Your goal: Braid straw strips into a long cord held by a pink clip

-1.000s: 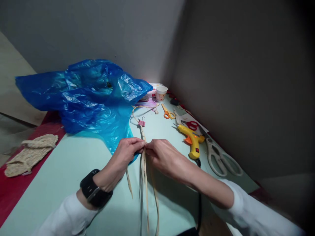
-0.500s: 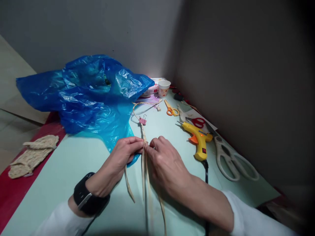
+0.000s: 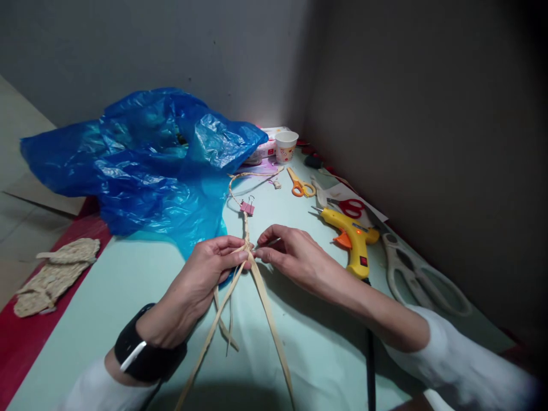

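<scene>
A thin straw braid (image 3: pixel 246 227) runs up the pale green table to a pink binder clip (image 3: pixel 247 208) and curves on beyond it. My left hand (image 3: pixel 214 260) pinches the braid's lower end between thumb and fingers. Just right of that point, my right hand (image 3: pixel 285 251) has its thumb tip at the strands and its forefinger lifted; whether it grips a strand is too small to make out. Loose flat strands (image 3: pixel 268 311) fan out below the hands, some to the left, one to the right.
A crumpled blue plastic bag (image 3: pixel 158 165) covers the back left. On the right lie a yellow glue gun (image 3: pixel 354 240), large scissors (image 3: pixel 409 274), red scissors (image 3: pixel 351 208) and orange scissors (image 3: pixel 301 185). A paper cup (image 3: pixel 286 147) stands behind; a woven straw piece (image 3: pixel 57 277) lies far left.
The strands have spread from hanging nearly straight to a wide fan. My right hand has turned, its thumb and forefinger now more apart. The view has shifted slightly.
</scene>
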Demonstrator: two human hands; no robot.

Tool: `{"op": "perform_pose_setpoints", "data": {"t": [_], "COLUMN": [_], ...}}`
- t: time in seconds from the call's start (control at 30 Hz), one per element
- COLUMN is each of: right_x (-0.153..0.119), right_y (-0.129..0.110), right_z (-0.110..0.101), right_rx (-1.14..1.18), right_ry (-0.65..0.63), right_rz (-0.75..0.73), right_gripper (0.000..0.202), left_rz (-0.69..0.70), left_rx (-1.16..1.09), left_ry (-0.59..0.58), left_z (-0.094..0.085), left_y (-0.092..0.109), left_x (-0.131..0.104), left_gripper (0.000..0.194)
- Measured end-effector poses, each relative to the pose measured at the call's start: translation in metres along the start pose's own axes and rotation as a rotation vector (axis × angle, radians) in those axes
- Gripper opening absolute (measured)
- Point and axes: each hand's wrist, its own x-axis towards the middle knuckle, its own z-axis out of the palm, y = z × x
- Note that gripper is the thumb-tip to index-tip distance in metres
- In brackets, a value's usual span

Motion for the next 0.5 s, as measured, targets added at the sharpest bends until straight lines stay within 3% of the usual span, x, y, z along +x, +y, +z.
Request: {"op": "perform_pose_setpoints", "data": {"t": [0.2, 0.27, 0.37, 0.5], "right_x": [0.016, 0.018, 0.016, 0.009], "right_y": [-0.007, -0.009, -0.008, -0.004], "right_z": [0.008, 0.01, 0.013, 0.017], "right_rx": [0.232, 0.194, -0.007, -0.119], "right_ry": [-0.301, -0.346, -0.299, -0.19], "right_rz": [0.03, 0.058, -0.013, -0.083], "right_gripper": [0.011, 0.013, 0.012, 0.01], "left_rz": [-0.002, -0.013, -0.034, 0.016], "left_rx": [-0.045, -0.035, -0.013, 0.02], "left_ry": [0.003, 0.021, 0.074, 0.05], "left_z": [0.004, 0.005, 0.007, 0.007], "left_y": [0.003, 0.003, 0.002, 0.0], "left_x": [0.0, -0.001, -0.001, -0.001], "left_gripper": [0.027, 0.028, 0.028, 0.024]}}
